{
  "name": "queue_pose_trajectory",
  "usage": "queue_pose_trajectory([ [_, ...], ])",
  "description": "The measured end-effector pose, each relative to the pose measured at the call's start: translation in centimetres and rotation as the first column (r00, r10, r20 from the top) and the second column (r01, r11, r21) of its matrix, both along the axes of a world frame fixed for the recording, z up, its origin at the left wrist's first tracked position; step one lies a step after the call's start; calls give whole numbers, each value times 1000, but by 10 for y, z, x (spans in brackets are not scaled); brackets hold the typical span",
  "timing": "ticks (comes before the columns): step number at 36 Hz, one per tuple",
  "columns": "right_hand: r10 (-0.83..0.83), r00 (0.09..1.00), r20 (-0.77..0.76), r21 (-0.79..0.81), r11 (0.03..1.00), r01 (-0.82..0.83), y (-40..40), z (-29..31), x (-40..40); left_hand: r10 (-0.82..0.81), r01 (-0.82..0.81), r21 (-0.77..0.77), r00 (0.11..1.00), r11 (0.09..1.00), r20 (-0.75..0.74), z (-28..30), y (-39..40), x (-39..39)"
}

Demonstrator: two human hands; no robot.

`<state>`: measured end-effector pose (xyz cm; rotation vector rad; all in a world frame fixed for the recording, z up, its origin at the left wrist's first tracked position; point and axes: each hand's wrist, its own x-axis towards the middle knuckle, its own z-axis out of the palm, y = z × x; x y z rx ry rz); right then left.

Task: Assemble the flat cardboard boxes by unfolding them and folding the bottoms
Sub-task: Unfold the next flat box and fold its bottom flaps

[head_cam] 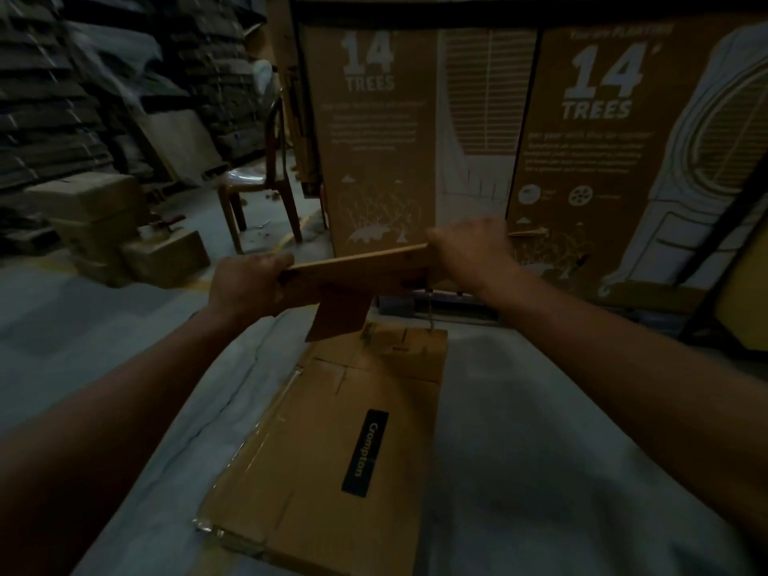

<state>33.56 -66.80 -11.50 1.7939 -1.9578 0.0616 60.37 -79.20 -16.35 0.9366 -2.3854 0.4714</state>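
Here, left hand (245,284) and right hand (469,255) are each closed on an end of a box (365,272), held crosswise above the flat stack (332,442), one flap (336,313) hanging down.

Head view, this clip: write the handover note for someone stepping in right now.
Left hand and right hand each grip an end of a flat cardboard box, held up in the air; one flap hangs down.
A stack of flat boxes with a Crompton label lies below, between the arms.
Done: one box lifted off.
Left: open it out, fold its bottom, then do the others.
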Motion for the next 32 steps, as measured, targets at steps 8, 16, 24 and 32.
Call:
queue_pose_trajectory([
  [8,6,998,-68,203,979,8,-4,-38,14,186,-247,303,958,920,217,-41,13,2],
  [16,31,992,120,409,909,-78,4,-104,8,124,-134,10,939,991,322,-60,-5,16],
  [24,-5,991,132,398,916,-48,3,-110,-5,157,-196,108,943,975,293,-82,1,3],
  [32,-7,999,-47,401,916,26,13,-101,-26,-17,-2,100,983,995,185,-111,12,-20],
])
